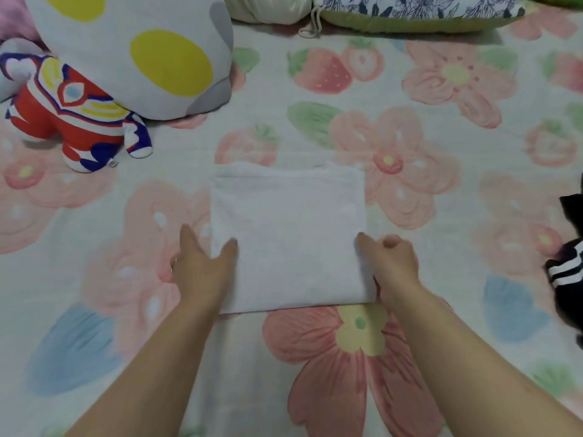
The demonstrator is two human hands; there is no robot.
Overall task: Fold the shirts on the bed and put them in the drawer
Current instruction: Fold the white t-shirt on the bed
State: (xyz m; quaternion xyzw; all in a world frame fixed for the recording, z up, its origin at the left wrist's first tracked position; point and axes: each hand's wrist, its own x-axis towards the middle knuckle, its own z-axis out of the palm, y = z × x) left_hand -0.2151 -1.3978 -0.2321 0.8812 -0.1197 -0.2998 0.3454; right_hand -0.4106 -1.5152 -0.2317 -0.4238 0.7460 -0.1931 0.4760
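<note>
A white shirt (pixel 290 234), folded into a neat rectangle, lies flat in the middle of the bed (pixel 441 190). My left hand (pixel 202 263) is at its left edge, with the thumb on top of the cloth and the straight fingers on the sheet beside it. My right hand (pixel 391 263) is at the right edge. Its thumb presses on the shirt's border and its other fingers are curled at the edge. A black garment with white stripes (pixel 564 269) lies crumpled at the right border of the view, partly cut off.
A red, blue and white plush figure (pixel 75 121) and a large grey cushion with yellow spots (pixel 135 48) sit at the back left. Pillows (pixel 410 11) line the far edge. The sheet has a flower and strawberry print.
</note>
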